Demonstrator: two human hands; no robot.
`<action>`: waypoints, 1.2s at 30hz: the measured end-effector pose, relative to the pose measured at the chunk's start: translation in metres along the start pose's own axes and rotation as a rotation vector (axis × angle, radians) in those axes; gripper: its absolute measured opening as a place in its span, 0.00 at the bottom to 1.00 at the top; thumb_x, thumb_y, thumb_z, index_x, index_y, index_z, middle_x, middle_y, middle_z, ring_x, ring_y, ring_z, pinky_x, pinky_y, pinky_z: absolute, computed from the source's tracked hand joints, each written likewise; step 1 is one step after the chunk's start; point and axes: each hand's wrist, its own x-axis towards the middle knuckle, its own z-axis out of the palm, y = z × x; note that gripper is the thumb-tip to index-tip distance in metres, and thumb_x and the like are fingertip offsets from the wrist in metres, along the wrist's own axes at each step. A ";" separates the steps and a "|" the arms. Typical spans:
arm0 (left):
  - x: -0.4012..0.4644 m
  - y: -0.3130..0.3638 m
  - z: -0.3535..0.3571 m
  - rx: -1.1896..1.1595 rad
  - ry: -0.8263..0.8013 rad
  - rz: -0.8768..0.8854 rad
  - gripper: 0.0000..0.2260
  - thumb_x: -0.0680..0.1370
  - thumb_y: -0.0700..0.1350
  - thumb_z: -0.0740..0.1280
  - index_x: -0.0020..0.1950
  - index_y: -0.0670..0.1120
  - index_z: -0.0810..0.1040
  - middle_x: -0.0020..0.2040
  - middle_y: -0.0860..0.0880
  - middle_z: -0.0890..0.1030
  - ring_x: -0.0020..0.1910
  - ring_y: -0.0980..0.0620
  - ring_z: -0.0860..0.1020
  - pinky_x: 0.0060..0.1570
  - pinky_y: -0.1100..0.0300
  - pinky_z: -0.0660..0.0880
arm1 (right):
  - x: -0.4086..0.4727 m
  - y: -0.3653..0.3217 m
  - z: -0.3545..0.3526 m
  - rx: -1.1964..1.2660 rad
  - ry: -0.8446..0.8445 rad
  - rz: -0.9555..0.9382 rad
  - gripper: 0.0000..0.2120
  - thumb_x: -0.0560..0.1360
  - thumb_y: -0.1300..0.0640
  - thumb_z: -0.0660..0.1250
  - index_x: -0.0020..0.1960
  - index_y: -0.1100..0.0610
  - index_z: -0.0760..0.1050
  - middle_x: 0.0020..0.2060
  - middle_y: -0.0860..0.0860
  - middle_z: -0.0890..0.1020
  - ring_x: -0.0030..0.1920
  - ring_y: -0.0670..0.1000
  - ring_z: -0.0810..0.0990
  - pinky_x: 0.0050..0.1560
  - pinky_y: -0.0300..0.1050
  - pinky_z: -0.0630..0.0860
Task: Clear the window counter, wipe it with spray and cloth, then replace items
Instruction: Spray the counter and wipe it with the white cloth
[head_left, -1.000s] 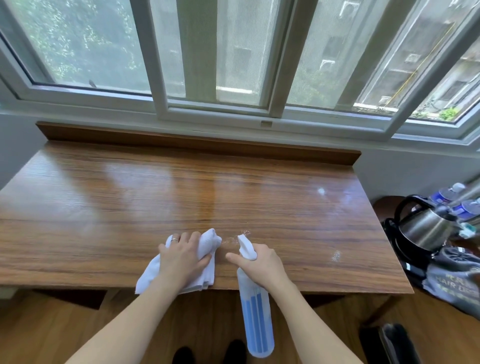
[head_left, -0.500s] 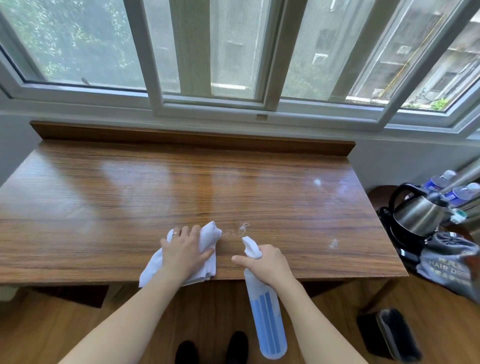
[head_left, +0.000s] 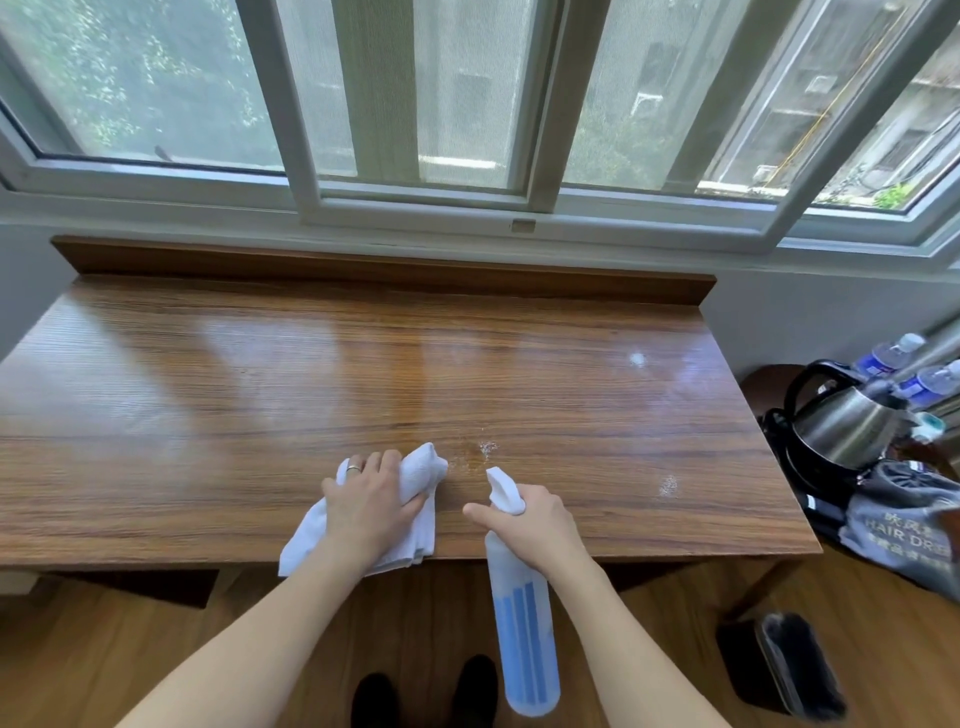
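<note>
A white cloth (head_left: 415, 470) is bunched under the left hand (head_left: 371, 506) near the front edge of the wooden table (head_left: 208, 415) — fingers curled over it, pressing it down. The spray bottle (head_left: 522, 608) is gripped at the neck by the right hand (head_left: 535, 522), nozzle aimed at the tabletop, body hanging below the edge. Small wet patches (head_left: 485, 448) can be seen just ahead — a kettle (head_left: 841, 423) sits off to the right.

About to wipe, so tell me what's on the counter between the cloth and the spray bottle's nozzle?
In the head view, only fine spray droplets on bare wood between cloth and nozzle.
</note>
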 end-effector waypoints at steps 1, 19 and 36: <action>0.000 0.005 0.002 -0.006 0.009 0.020 0.22 0.74 0.67 0.64 0.56 0.50 0.76 0.50 0.54 0.80 0.50 0.48 0.78 0.42 0.48 0.69 | 0.001 0.001 0.000 0.007 0.007 -0.003 0.18 0.72 0.35 0.69 0.39 0.49 0.72 0.37 0.48 0.78 0.36 0.45 0.75 0.35 0.39 0.69; 0.061 0.074 0.028 0.050 0.122 0.165 0.24 0.67 0.65 0.73 0.44 0.45 0.76 0.36 0.50 0.77 0.34 0.45 0.77 0.33 0.52 0.66 | 0.028 0.007 -0.036 0.036 0.025 -0.007 0.19 0.73 0.39 0.69 0.35 0.51 0.67 0.30 0.45 0.72 0.32 0.46 0.70 0.34 0.42 0.67; 0.032 0.081 0.024 0.023 -0.028 0.172 0.31 0.63 0.71 0.68 0.54 0.51 0.75 0.48 0.52 0.79 0.48 0.46 0.78 0.38 0.49 0.67 | 0.045 -0.004 -0.062 0.022 0.037 -0.039 0.17 0.74 0.39 0.69 0.35 0.48 0.70 0.33 0.45 0.75 0.35 0.45 0.73 0.35 0.42 0.67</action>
